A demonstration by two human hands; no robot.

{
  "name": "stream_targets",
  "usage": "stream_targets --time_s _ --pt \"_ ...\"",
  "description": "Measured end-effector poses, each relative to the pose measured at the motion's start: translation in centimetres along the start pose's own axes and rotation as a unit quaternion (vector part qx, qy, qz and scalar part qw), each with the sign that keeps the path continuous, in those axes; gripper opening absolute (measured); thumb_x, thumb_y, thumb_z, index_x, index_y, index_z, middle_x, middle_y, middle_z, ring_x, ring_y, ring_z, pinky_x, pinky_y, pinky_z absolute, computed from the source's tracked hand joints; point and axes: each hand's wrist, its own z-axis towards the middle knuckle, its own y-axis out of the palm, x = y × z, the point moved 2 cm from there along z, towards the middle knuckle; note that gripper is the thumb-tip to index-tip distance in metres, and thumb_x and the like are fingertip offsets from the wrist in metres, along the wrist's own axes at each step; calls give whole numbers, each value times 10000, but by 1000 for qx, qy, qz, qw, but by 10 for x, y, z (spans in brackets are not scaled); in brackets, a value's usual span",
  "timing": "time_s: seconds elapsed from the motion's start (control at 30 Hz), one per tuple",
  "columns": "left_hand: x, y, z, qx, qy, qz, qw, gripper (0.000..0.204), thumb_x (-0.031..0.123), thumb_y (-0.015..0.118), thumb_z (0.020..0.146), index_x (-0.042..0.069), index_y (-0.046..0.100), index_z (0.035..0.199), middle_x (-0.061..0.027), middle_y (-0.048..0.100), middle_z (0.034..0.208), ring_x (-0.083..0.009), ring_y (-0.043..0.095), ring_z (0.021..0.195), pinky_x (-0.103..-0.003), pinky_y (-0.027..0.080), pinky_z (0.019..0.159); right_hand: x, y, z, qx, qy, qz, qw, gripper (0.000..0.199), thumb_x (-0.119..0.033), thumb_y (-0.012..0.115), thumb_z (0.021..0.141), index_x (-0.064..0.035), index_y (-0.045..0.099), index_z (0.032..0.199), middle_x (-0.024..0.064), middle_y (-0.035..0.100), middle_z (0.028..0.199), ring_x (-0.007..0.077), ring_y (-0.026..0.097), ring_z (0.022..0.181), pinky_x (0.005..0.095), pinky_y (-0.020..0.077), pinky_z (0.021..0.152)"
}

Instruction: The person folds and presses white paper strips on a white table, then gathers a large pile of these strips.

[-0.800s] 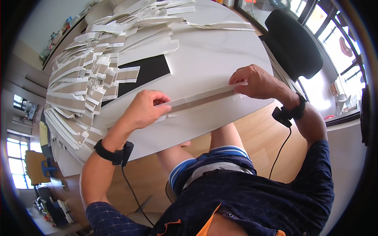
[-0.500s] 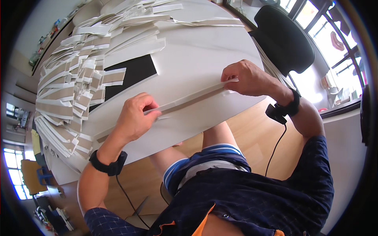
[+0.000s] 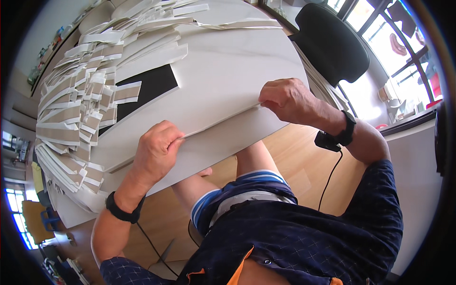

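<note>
A long, narrow white paper strip [image 3: 222,120] stretches between my two hands above the white table [image 3: 223,61], seen nearly edge-on. My left hand [image 3: 159,148] pinches it between thumb and fingers near its middle. Beyond that hand, the strip's brown-and-white tail [image 3: 119,166] runs on to the lower left. My right hand [image 3: 286,99] pinches the strip at its right end, with the fingertips curled down and partly hidden. Both wrists wear black bands with cables.
A large heap of brown-and-white paper strips [image 3: 78,114] covers the table's left side. Beside it lies a flat black sheet [image 3: 147,90]. One long strip [image 3: 237,24] crosses the far edge. A black chair [image 3: 332,42] stands at the far right.
The strip has turned from showing its brown face to nearly edge-on. My fingers have closed more tightly on it, and the view has shifted slightly.
</note>
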Motion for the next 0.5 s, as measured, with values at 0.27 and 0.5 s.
stream_targets --time_s 0.27,0.5 --pt "-2 0 -2 -28 35 -14 999 299 -71 742 866 26 770 1147 -135 679 979 -319 670 905 -393 555 766 -2 3 -4 0 -20 -39 999 127 -49 816 875 -33 691 888 81 713 878 289 707 831 401 574 695" --pt "8 -1 -5 -55 119 93 987 372 -90 636 856 -14 742 1204 -135 673 1053 -336 653 919 -405 564 822 -6 9 -10 3 -49 -71 996 135 -54 821 873 -31 694 910 85 713 910 282 707 834 384 594 701"
